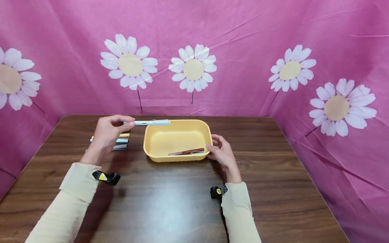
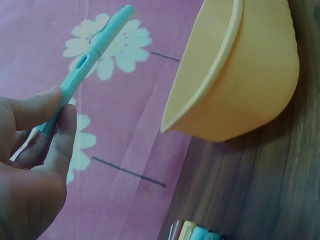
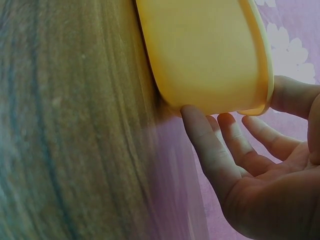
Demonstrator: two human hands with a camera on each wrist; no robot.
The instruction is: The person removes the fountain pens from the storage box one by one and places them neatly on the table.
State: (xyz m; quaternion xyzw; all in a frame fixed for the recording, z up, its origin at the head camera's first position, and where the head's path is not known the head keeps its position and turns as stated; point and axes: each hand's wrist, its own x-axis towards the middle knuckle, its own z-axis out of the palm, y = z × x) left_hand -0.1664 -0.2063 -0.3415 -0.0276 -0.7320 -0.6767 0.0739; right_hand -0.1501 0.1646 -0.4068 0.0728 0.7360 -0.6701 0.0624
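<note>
My left hand (image 1: pixel 104 135) pinches a light blue pen (image 1: pixel 156 122) by one end between thumb and fingers. The pen is level, its clip end pointing right above the left rim of a yellow plastic bin (image 1: pixel 164 158). In the left wrist view the pen (image 2: pixel 75 75) shows a wire clip and a small slot in its barrel. My right hand (image 1: pixel 223 153) holds the bin's right end, thumb at the rim and fingers against the outer wall (image 3: pixel 210 65). Inside the bin, a dark red pen (image 1: pixel 188 152) lies along the front side.
Several pens lie side by side left of the bin, partly behind my left hand: a yellow pen (image 1: pixel 124 135), a blue pen (image 1: pixel 123 140) and a grey pen (image 1: pixel 120 147) show. A pink flowered cloth (image 1: pixel 237 67) hangs behind the wooden table (image 1: pixel 273 202).
</note>
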